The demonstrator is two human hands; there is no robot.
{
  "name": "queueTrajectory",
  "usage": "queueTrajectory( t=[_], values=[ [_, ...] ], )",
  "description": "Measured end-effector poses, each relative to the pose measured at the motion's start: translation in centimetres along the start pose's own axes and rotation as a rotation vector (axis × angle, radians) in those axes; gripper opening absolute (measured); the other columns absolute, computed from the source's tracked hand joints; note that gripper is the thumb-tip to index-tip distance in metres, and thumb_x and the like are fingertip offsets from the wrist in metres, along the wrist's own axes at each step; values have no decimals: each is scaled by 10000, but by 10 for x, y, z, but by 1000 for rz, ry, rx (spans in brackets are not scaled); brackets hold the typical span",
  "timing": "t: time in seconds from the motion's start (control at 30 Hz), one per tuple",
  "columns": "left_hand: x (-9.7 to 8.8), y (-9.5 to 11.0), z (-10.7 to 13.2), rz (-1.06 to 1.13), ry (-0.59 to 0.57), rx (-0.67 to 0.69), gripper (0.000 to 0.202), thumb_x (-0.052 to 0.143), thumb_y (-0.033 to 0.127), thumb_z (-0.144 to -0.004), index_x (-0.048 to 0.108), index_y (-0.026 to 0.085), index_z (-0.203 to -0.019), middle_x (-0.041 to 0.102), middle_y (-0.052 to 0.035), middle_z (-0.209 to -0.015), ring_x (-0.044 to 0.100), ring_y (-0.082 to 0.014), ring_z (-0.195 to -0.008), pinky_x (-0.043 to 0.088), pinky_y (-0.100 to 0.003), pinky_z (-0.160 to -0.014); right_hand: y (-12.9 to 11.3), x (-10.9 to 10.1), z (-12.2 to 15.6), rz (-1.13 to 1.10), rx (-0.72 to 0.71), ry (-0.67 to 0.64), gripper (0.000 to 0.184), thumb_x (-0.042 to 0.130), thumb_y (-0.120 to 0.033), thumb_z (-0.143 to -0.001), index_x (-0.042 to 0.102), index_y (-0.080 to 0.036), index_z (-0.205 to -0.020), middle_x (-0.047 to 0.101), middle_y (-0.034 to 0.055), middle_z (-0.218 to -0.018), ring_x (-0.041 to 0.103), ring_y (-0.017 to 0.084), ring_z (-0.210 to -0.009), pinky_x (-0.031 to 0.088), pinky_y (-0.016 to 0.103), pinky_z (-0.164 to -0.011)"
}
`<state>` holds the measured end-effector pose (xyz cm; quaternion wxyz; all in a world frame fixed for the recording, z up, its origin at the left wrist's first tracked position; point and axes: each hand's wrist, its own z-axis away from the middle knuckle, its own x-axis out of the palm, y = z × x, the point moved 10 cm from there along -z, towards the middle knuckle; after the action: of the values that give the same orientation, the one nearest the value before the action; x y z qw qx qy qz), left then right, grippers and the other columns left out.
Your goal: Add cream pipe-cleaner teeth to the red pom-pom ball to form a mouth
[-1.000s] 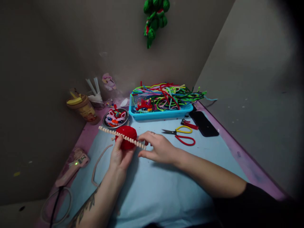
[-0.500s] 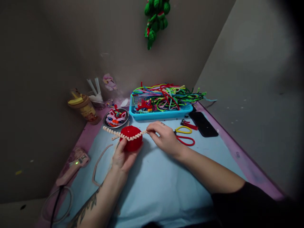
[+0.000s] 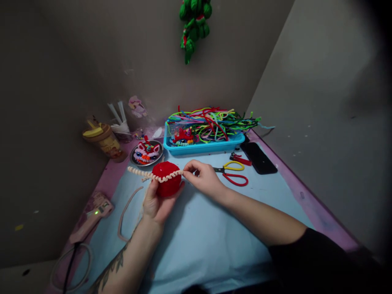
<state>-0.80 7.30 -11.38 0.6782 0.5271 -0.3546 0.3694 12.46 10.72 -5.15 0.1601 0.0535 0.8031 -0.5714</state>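
Observation:
My left hand (image 3: 158,208) holds a red ball-shaped piece (image 3: 168,188) from below and behind, its thumb pressing near the ball's left side. Across the ball's front lies a cream coiled pipe cleaner (image 3: 167,177), whose left end sticks out past the ball. My right hand (image 3: 203,179) pinches the right end of this coil, just off the ball's right edge. Beyond that hand lie scissors (image 3: 235,179) with one yellow and one red handle, their blades partly hidden by the hand.
A blue tray (image 3: 202,150) heaped with coloured pipe cleaners stands at the back. Left of it, a metal dish (image 3: 132,160) holds a pink and red animal face. A phone (image 3: 259,158) lies right, a pink glue gun (image 3: 90,224) left, near a loose pale strand (image 3: 124,214).
My right hand has come closer to the ball, and the coil's right part now lies nearer its surface. The whole view has shifted slightly.

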Motion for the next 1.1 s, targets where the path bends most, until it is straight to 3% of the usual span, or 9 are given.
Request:
queueTrajectory(
  t=[0.3, 0.67, 0.9, 1.1],
  values=[
    [2, -1, -1, 19, 7, -17, 374, 688, 275, -817, 642, 296, -1187, 743, -42, -1080, 666, -249, -1044, 405, -539, -1055, 20, 15, -5, -62, 114, -152, 73, 622, -152, -742, 694, -148, -727, 678, -6, -703, 581, 111, -670, 446, 223, -647],
    [-9, -3, -4, -4, 66, -32, 371, 705, 229, -795, 653, 288, -1157, 747, -38, -1033, 688, -232, -970, 467, -492, -1002, 27, 14, -7, 7, 119, -157, 57, 680, -157, -711, 733, -149, -694, 685, 11, -712, 604, 128, -702, 449, 236, -682],
    [-9, -4, -4, 2, 95, -22, 317, 671, 209, -822, 665, 282, -1131, 750, -31, -1013, 687, -219, -971, 468, -481, -1009, 44, 26, -3, -204, 227, -201, 57, 650, -182, -695, 688, -144, -715, 666, -18, -642, 587, 112, -610, 446, 228, -617],
    [-12, -5, -7, 8, 56, -31, 341, 653, 195, -834, 652, 271, -1166, 746, -35, -1030, 681, -220, -984, 453, -478, -1024, 54, 31, -1, -253, 292, -186, 35, 639, -166, -681, 661, -151, -704, 651, -28, -613, 582, 107, -580, 441, 227, -600]
  ],
)
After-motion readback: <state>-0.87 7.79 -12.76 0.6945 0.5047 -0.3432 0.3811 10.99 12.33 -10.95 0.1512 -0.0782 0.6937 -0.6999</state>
